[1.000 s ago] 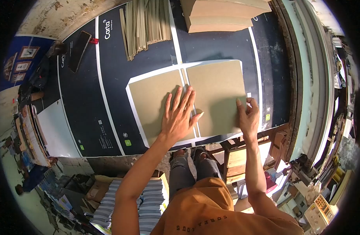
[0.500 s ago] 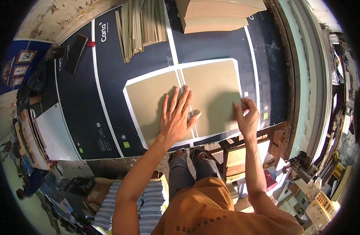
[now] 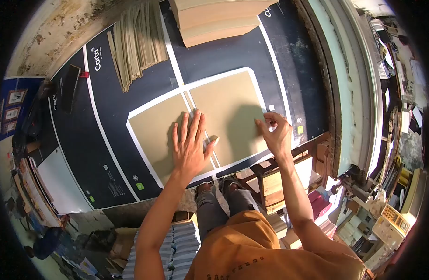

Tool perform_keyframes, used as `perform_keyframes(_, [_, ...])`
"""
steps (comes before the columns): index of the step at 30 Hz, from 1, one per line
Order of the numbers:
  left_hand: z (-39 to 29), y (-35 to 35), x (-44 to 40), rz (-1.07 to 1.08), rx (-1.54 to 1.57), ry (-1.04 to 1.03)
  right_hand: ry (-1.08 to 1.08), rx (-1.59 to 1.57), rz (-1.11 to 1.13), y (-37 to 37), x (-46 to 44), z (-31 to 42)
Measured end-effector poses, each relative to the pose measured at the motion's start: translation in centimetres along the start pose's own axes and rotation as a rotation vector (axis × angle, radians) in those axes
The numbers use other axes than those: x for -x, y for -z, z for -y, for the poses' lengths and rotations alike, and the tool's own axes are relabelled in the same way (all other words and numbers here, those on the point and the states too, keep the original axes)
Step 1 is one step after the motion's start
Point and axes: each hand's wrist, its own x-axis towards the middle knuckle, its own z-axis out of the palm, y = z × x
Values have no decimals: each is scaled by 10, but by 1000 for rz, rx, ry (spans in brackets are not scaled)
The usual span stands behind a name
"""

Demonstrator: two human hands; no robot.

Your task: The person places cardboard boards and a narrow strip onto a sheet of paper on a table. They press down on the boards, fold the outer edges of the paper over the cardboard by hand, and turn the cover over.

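On the dark blue table covering lies a white sheet, its margin showing around two tan boards. The left board and the right board are parted by a narrow strip running between white gaps. My left hand rests flat with spread fingers on the left board, its thumb reaching across the gap onto the right one. At the right edge of the sheet, my right hand has its fingers curled and thumb bent in, close to the white margin. Whatever sits between those fingertips is hidden.
Thin board strips lie in a bundle behind the boards, beside a tall brown stack. A dark phone is at the far left, near a small red object. A pale green machine frame borders the right side.
The whole view has shifted, so the table and both hands appear further left. Against the boards, my left hand stays flat in place and my right hand remains at the right edge.
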Motion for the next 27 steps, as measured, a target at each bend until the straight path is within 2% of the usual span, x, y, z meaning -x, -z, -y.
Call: perform_keyframes(27, [-5,2,-3,53,-21,41,29,-7,-39,-1,-2,-1])
